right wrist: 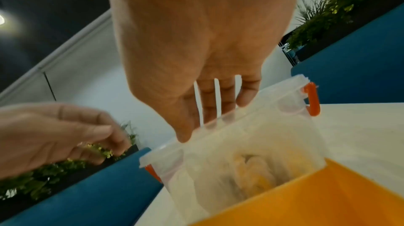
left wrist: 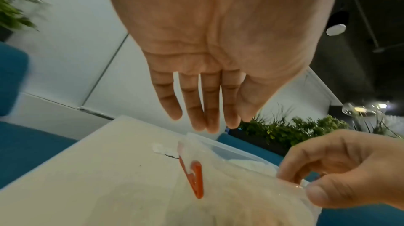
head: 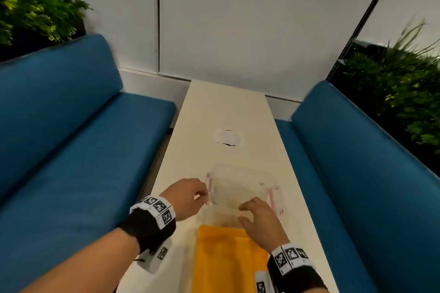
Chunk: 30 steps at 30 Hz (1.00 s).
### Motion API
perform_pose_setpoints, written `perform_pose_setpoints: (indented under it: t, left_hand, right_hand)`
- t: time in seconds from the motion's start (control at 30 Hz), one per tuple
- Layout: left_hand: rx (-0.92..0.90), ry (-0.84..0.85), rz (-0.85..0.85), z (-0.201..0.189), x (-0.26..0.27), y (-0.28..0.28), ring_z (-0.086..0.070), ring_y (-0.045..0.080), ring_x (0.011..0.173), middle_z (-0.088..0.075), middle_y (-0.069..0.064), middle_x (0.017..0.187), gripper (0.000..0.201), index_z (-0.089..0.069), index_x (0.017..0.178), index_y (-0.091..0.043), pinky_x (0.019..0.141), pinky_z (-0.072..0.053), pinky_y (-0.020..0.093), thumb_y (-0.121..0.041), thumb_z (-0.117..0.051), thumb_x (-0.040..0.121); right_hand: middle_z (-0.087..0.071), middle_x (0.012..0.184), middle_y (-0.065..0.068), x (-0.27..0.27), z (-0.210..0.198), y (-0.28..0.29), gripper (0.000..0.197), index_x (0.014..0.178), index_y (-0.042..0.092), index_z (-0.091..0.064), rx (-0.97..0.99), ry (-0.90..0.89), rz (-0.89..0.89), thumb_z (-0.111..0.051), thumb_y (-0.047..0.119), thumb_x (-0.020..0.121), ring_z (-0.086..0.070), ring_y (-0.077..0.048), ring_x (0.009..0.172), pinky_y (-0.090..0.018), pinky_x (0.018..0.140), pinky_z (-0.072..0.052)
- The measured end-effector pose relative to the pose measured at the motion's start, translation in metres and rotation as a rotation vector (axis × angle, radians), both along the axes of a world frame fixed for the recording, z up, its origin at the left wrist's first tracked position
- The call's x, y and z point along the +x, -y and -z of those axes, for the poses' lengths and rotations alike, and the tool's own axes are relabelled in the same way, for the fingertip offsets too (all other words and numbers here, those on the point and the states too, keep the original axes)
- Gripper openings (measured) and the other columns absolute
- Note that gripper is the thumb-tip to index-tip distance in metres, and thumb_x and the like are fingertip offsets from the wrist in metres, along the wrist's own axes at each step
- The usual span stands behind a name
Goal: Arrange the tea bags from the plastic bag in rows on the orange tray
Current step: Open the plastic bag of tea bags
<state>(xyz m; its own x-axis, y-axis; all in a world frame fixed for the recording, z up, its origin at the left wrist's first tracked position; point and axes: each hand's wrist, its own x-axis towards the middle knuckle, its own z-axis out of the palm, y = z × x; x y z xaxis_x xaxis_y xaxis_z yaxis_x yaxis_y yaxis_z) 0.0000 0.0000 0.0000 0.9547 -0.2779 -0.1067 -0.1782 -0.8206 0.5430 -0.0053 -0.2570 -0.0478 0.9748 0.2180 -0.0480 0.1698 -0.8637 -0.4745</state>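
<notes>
A clear plastic container (head: 242, 188) with its lid on and orange clips (left wrist: 195, 178) stands on the white table just beyond the orange tray (head: 221, 264). Through its wall (right wrist: 240, 160) I see blurred yellowish contents, too unclear to name. My left hand (head: 188, 195) hovers beside the container's left clip, fingers straight and holding nothing in the left wrist view (left wrist: 210, 122). My right hand (head: 257, 214) grips the near rim of the lid, thumb at the edge and fingers on top (right wrist: 196, 126). No tea bags show on the visible part of the tray.
The narrow table (head: 214, 112) runs away from me to a white wall. Blue benches (head: 71, 138) (head: 357, 162) flank it on both sides, with plants behind them. A white patch (head: 228, 137) lies on the table beyond the container.
</notes>
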Motion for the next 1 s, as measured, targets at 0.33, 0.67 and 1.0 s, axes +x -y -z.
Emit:
perform_pose_setpoints:
  t: [0.33,0.67,1.0]
  left_hand:
    - [0.519,-0.018,0.307,0.036,0.081,0.082,-0.049,0.027,0.131,-0.048,0.002,0.146,0.065,-0.038,0.148,-0.025,0.113,-0.028,0.044,-0.048,-0.06,0.091]
    - [0.417,-0.039,0.231,0.022,0.098,0.097,-0.063,0.03,0.102,-0.065,0.007,0.117,0.022,-0.063,0.11,-0.013,0.084,-0.048,0.037,-0.007,-0.049,0.095]
    - [0.116,0.359,-0.041,-0.099,0.086,0.002,-0.051,0.022,0.086,-0.056,-0.002,0.101,0.01,-0.052,0.095,-0.022,0.07,-0.036,0.033,-0.024,-0.046,0.103]
  right_hand:
    - [-0.059,0.117,0.011,0.0,0.02,-0.008,0.032,0.126,0.037,-0.065,-0.051,0.003,0.009,-0.05,0.026,0.1,-0.051,-0.011,0.112,-0.033,0.099,-0.032]
    - [-0.059,0.116,0.009,0.008,0.026,0.001,0.029,0.119,0.034,-0.07,-0.032,0.016,-0.015,-0.05,0.029,0.099,-0.058,-0.015,0.105,-0.041,0.101,-0.04]
    - [-0.065,0.11,0.006,0.071,0.016,0.034,0.025,0.107,0.028,-0.076,-0.047,0.033,0.069,-0.061,0.012,0.095,-0.064,-0.018,0.103,-0.041,0.096,-0.046]
